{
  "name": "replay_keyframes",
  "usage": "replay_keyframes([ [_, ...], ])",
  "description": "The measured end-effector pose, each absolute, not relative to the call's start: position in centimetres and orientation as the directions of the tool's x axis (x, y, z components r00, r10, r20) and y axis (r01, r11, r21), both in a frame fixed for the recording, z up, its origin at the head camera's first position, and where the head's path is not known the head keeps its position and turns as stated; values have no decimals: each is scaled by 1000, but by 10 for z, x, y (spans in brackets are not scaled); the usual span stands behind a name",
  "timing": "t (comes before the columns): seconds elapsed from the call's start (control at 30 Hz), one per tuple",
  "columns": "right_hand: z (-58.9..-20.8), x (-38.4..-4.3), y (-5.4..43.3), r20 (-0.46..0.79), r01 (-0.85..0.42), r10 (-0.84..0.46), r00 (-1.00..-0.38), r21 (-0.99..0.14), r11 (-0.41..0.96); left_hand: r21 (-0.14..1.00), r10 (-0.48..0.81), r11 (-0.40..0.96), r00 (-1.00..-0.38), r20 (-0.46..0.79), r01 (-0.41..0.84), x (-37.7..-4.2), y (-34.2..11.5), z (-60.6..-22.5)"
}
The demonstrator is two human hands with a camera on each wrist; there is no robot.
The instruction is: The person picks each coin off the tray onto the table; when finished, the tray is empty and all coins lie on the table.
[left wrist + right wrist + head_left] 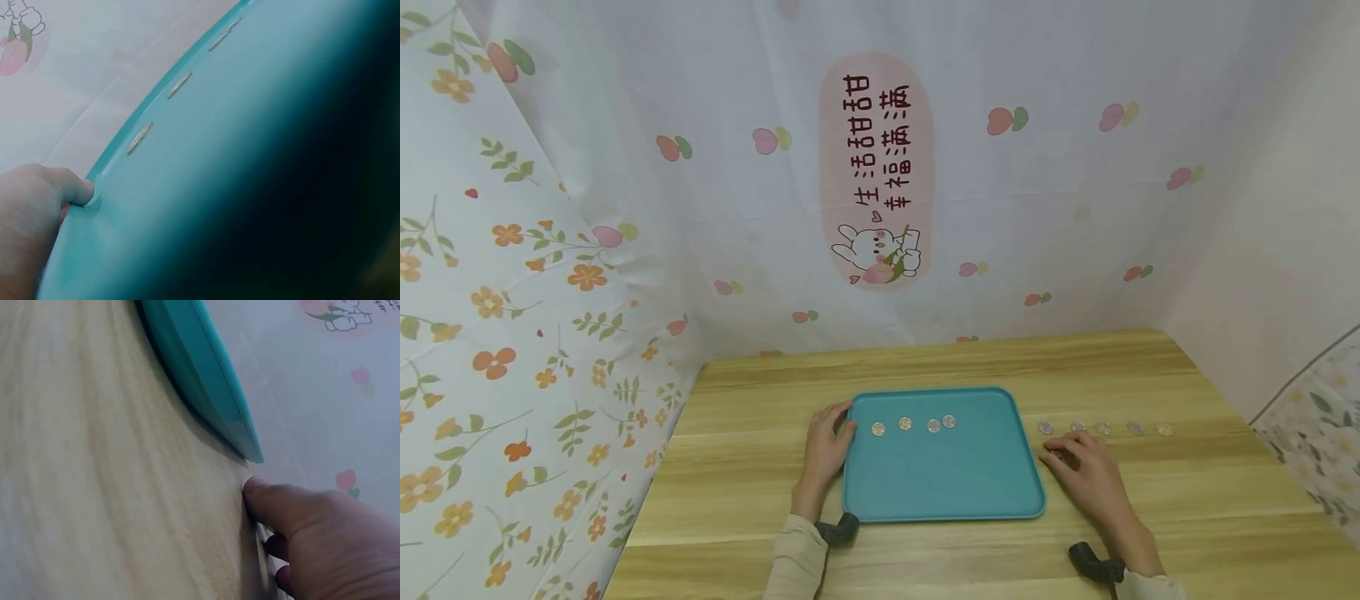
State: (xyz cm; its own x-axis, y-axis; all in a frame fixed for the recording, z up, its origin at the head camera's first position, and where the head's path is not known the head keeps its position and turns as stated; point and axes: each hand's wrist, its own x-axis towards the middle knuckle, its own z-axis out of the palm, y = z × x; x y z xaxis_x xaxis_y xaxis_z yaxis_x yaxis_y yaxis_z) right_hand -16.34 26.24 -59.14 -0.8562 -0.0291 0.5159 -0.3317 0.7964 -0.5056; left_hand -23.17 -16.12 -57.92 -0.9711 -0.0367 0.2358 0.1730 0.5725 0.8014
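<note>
A turquoise tray [943, 475] lies on the table with several coins in a row near its far side, among them a gold-coloured coin [877, 429] and a silver coin [933, 426]. My left hand [826, 450] grips the tray's left rim; in the left wrist view its thumb [78, 190] lies over the edge. Just outside the right rim, my right hand [1088, 477] is low at the tabletop, thumb and fingers bent together. Between their tips shows a small dark-gold thing, seemingly a coin, mostly hidden. In the right wrist view the thumb [272, 500] hides it.
Right of the tray, more coins lie in a row on the wooden table [752, 492], ending in a gold-coloured coin [1163, 430]. A patterned white curtain [737, 208] hangs behind the table. Dark wrist mounts [1096, 565] sit on both wrists.
</note>
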Motion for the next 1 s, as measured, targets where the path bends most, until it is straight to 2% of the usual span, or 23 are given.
replay_keyframes([
  [0.13, -589, -162, 262, 538, -348, -31, -843, -500, 793, 796, -36, 580, -970, 240, 175, -232, -161, -580],
  [0.4, -588, -159, 260, 520, -332, -10, -854, -531, 780, 792, -30, 579, -965, 259, 195, -232, -162, -580],
  [0.7, -589, -161, 263, 422, -228, 111, -900, -672, 705, 785, -26, 582, -960, 280, 213, -233, -164, -579],
  [0.87, -577, -158, 258, 337, -166, 170, -926, -767, 620, 787, -18, 574, -958, 286, 224, -234, -163, -579],
  [1.0, -563, -155, 244, 300, -151, 166, -939, -798, 584, 795, -19, 569, -963, 268, 210, -233, -164, -580],
])
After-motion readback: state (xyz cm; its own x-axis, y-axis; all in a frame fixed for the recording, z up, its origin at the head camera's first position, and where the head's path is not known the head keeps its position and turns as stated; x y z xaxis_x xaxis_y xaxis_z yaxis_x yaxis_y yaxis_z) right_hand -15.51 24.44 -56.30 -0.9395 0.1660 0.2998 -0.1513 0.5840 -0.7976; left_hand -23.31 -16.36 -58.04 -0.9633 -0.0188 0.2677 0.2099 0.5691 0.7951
